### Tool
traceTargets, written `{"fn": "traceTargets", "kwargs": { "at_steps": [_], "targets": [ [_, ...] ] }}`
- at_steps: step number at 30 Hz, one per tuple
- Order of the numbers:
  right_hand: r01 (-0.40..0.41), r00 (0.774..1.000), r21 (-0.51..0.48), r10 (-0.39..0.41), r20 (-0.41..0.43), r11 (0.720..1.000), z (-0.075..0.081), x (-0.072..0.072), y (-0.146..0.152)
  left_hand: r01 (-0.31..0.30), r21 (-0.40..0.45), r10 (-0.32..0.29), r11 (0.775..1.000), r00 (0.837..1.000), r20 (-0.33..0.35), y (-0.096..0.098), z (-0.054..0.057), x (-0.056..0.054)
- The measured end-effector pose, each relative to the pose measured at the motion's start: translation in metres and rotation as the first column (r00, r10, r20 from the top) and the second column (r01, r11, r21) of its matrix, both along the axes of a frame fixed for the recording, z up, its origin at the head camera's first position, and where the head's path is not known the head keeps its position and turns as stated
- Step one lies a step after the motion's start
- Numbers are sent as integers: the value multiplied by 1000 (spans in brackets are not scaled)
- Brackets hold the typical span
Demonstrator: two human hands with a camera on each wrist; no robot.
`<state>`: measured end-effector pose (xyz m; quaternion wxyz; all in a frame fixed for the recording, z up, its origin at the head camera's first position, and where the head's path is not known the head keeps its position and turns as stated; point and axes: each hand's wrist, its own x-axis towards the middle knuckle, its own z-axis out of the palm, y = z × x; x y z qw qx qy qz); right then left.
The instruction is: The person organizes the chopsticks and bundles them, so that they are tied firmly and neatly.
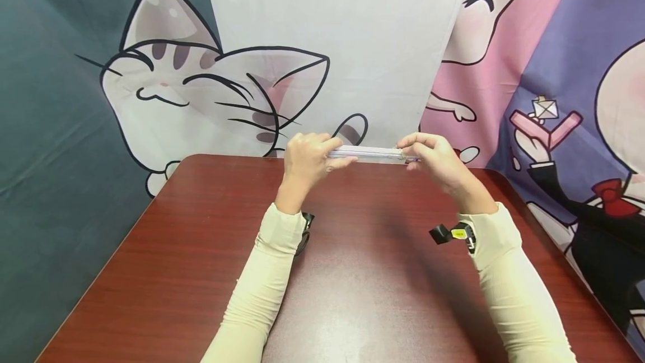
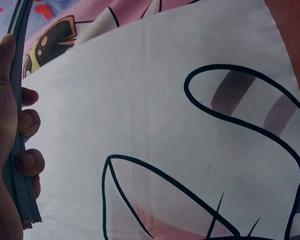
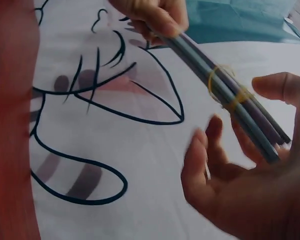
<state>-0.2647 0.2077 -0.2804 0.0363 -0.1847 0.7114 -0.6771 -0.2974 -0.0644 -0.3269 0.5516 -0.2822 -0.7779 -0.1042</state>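
Note:
A bundle of long, thin, straight sticks [image 1: 373,153], pale in the head view and grey-blue to purplish in the wrist views, is held up level over the far table edge. My left hand [image 1: 309,158] grips its left end, the thumb along one side and curled fingers [image 2: 29,122] on the other. Around the bundle towards its right end sits a yellow rubber band [image 3: 221,90], with loose loops standing out. My right hand [image 1: 428,158] is at that end, its fingers spread about the sticks. The thumb [image 3: 275,87] is right beside the band; one finger passes behind the bundle.
Below the hands is a reddish-brown table [image 1: 201,273] with rounded far corners. Behind it hangs a cloth backdrop [image 1: 383,32] printed with a cartoon cat and other figures. A black wrist device [image 1: 466,235] with a yellow label is on my right cuff.

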Motion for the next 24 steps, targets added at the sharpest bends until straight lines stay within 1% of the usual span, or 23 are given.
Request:
{"fn": "traceTargets", "kwargs": {
  "at_steps": [2,4,6,10,15,17,19,20,22,23,24],
  "targets": [
    [-55,998,-52,54,-36,997,-1,0,6,-6,2,6,1000,1000,2,-2,0,-1],
    [-78,993,-100,68,-99,992,-4,1,11,-16,4,16,1000,1000,-1,-5,1,-1],
    [-65,985,-125,44,-165,990,-8,0,15,-24,5,25,1000,1000,-3,-7,1,-1],
    [5,963,-95,-30,-268,995,-15,-1,20,-35,-15,34,999,999,-24,-8,3,0],
    [69,925,-14,-70,-375,997,-18,-3,17,-62,-56,59,997,997,-50,-3,4,3],
    [129,898,54,-93,-430,990,-17,-3,15,-87,-66,84,994,995,-53,0,2,4],
    [199,871,145,-107,-480,969,-17,-1,12,-99,-73,95,992,994,-51,4,1,6],
    [225,861,188,-105,-497,956,-16,-1,11,-99,-80,96,992,994,-51,6,0,6],
    [273,840,277,-88,-536,921,-15,1,7,-98,-95,94,991,994,-52,11,0,6],
    [284,836,310,-76,-543,908,-14,2,5,-91,-96,87,991,995,-50,13,-1,6],
    [284,837,334,-62,-543,899,-12,3,2,-86,-98,81,992,995,-49,15,-1,6]
  ]
}}
